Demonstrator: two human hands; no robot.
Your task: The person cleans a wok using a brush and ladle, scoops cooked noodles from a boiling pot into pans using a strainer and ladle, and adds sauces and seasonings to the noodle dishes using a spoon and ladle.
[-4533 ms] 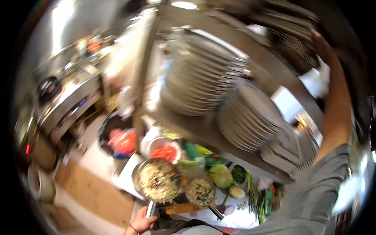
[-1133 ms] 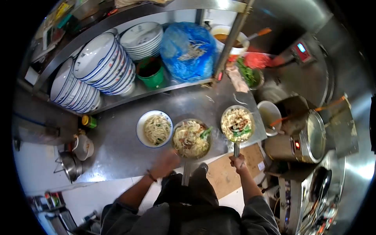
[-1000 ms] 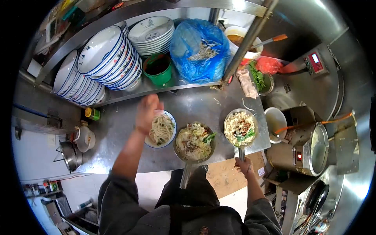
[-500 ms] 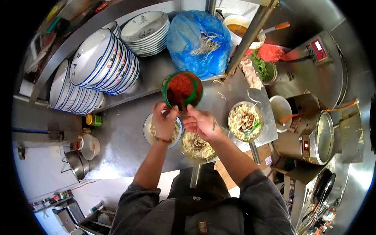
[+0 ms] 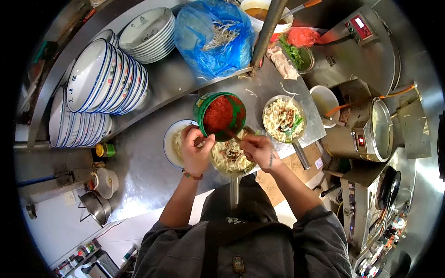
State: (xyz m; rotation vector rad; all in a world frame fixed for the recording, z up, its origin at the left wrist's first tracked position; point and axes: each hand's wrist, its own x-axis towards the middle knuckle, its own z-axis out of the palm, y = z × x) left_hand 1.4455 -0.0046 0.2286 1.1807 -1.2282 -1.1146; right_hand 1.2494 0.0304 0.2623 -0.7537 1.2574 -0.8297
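Note:
My left hand grips the rim of a green tub, tilted so that its red chili, powder or paste, shows. My right hand pinches a thin handle, like a spoon's, that reaches into the tub; its far end is hidden. Below my hands sits a long-handled pan of noodles with brown topping. A white blue-rimmed bowl with pale food stands left of it, partly behind my left hand. Another pan of noodles with greens lies to the right.
Stacked bowls and plates fill the shelf at the upper left, beside a blue bag of sprouts. A metal post rises at the shelf's end. Cooking pots stand on the right. A yellow-lidded jar is at left.
The view has shifted. The tub has come closer to me, over the near pan, and tilts more. My right hand has moved right, away from my left, and the handle now shows.

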